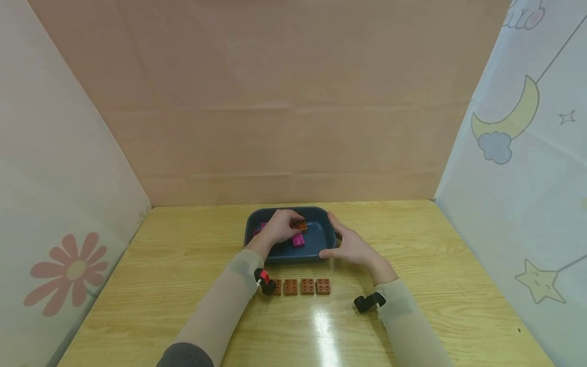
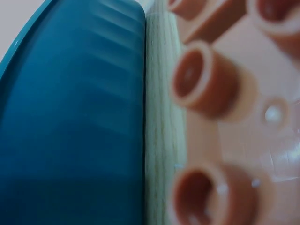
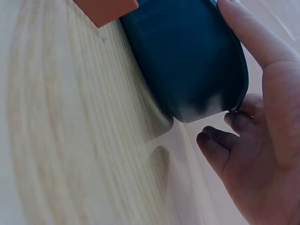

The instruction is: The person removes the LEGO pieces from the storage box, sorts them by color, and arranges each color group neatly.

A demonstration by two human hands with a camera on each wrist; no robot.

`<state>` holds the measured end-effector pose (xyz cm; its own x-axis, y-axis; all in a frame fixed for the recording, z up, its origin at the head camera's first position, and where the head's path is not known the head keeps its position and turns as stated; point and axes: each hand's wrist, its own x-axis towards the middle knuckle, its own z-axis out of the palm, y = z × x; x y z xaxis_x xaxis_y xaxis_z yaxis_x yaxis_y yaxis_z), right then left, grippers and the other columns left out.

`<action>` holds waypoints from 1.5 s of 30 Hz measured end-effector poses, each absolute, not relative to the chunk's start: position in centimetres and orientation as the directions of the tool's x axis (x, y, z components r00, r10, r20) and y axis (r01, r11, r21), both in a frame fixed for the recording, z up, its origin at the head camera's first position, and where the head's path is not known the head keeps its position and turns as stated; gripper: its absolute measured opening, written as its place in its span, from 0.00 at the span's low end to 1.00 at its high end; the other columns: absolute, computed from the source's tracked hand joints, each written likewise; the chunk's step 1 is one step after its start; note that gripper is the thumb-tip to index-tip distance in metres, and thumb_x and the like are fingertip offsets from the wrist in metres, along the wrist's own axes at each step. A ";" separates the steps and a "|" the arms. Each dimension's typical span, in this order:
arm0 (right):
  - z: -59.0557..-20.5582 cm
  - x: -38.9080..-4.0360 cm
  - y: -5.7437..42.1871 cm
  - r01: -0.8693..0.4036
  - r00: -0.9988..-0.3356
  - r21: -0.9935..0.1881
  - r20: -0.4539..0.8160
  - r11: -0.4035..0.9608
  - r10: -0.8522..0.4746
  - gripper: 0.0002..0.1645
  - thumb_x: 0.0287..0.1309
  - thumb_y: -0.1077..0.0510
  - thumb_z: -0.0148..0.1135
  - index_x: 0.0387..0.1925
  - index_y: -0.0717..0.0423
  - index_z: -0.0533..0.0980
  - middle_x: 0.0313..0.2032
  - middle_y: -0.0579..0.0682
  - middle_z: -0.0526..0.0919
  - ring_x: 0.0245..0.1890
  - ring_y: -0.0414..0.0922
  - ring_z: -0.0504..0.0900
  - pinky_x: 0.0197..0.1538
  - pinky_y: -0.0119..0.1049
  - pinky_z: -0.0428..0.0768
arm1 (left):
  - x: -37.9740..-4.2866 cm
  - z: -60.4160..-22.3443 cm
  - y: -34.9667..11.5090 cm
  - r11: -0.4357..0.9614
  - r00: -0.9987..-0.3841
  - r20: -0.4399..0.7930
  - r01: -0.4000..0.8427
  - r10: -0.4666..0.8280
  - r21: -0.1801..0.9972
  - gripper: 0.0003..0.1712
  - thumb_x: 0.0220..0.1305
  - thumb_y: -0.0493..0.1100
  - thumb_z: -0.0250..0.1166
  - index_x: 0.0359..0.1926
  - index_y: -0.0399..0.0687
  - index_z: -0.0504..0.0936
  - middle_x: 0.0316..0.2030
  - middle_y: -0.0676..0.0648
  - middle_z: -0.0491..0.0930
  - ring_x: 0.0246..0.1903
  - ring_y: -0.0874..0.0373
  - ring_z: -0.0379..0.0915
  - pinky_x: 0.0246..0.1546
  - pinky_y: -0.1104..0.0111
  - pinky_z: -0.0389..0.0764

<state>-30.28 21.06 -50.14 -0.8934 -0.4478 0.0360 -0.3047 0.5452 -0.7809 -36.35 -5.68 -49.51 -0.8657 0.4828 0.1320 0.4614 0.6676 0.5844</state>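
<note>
A dark blue tray [image 1: 319, 237] stands on the table, its wall [image 2: 79, 112] filling the left of the left wrist view. My left hand [image 1: 278, 227] reaches into it, with thumb and fingers about an orange toy brick [image 1: 301, 226]; the hand partly hides that brick. Beside the thumb lies a magenta brick [image 1: 298, 240], and more magenta bricks [image 1: 263, 225] show left of the hand. My right hand [image 1: 350, 247] holds the tray's right end. In the right wrist view, the thumb of the right hand [image 3: 276, 126] lies along the rim, other fingers round the end.
Several orange-brown bricks [image 1: 308, 286] form a row on the wooden table [image 1: 390, 326] in front of the tray, the leftmost partly behind the left wrist's camera [image 1: 265, 282]. A beige back wall [image 1: 293, 127] and printed side walls enclose the table.
</note>
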 end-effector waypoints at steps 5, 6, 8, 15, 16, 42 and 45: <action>-50.3 -30.3 21.0 -0.302 -0.894 -0.781 0.034 0.546 -0.446 0.75 0.56 0.44 0.83 0.88 0.48 0.40 0.86 0.51 0.44 0.84 0.57 0.47 0.80 0.61 0.55 | -36.3 -49.5 -5.7 0.683 -0.867 0.122 0.461 0.484 0.567 0.22 0.67 0.35 0.75 0.61 0.39 0.87 0.56 0.42 0.87 0.55 0.49 0.83 0.57 0.56 0.84; -50.3 -30.3 21.0 -0.303 -0.894 -0.782 0.034 0.546 -0.446 0.75 0.56 0.44 0.83 0.88 0.48 0.40 0.86 0.51 0.44 0.84 0.57 0.47 0.80 0.60 0.55 | -36.3 -49.5 -5.7 0.685 -0.869 0.118 0.456 0.481 0.568 0.22 0.68 0.35 0.75 0.61 0.39 0.87 0.55 0.42 0.88 0.55 0.49 0.83 0.57 0.56 0.84; -50.3 -30.3 20.9 -0.304 -0.893 -0.782 0.035 0.544 -0.449 0.75 0.56 0.44 0.83 0.88 0.48 0.40 0.86 0.50 0.44 0.84 0.56 0.47 0.80 0.60 0.54 | -36.3 -49.6 -5.7 0.686 -0.872 0.114 0.450 0.477 0.572 0.21 0.68 0.35 0.75 0.61 0.39 0.87 0.55 0.42 0.88 0.54 0.49 0.83 0.57 0.56 0.84; -50.2 -30.3 20.9 -0.311 -0.891 -0.777 0.038 0.547 -0.453 0.75 0.56 0.44 0.83 0.88 0.47 0.40 0.86 0.50 0.45 0.84 0.55 0.47 0.80 0.59 0.53 | -36.4 -49.8 -5.8 0.683 -0.872 0.116 0.450 0.476 0.576 0.22 0.68 0.35 0.75 0.62 0.40 0.87 0.56 0.43 0.87 0.56 0.50 0.83 0.59 0.56 0.83; -50.2 -30.3 20.9 -0.312 -0.891 -0.777 0.039 0.547 -0.453 0.75 0.56 0.44 0.83 0.88 0.48 0.40 0.86 0.50 0.45 0.84 0.55 0.47 0.80 0.59 0.53 | -36.4 -49.8 -5.8 0.680 -0.871 0.119 0.451 0.476 0.579 0.22 0.67 0.35 0.75 0.62 0.40 0.88 0.56 0.43 0.87 0.56 0.50 0.83 0.59 0.57 0.83; -50.1 -30.6 21.0 -0.307 -0.894 -0.778 0.039 0.549 -0.446 0.76 0.56 0.43 0.83 0.88 0.50 0.39 0.85 0.52 0.44 0.83 0.58 0.47 0.80 0.60 0.54 | -34.5 -47.6 -7.2 0.554 -0.817 0.344 0.569 0.462 0.608 0.27 0.68 0.36 0.75 0.67 0.41 0.84 0.63 0.42 0.83 0.57 0.49 0.84 0.49 0.62 0.86; -50.1 -30.6 20.9 -0.305 -0.895 -0.778 0.037 0.549 -0.445 0.76 0.56 0.44 0.84 0.88 0.50 0.39 0.86 0.52 0.44 0.83 0.58 0.47 0.80 0.60 0.54 | -34.4 -47.6 -7.7 0.560 -0.822 0.339 0.563 0.458 0.607 0.26 0.68 0.37 0.75 0.66 0.41 0.85 0.61 0.42 0.84 0.56 0.49 0.84 0.51 0.59 0.86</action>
<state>-30.58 20.92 -50.08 -0.8947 -0.4450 0.0373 -0.3054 0.5487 -0.7783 -34.44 -7.71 -47.63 -0.8218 0.4576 0.3395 0.5630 0.5605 0.6074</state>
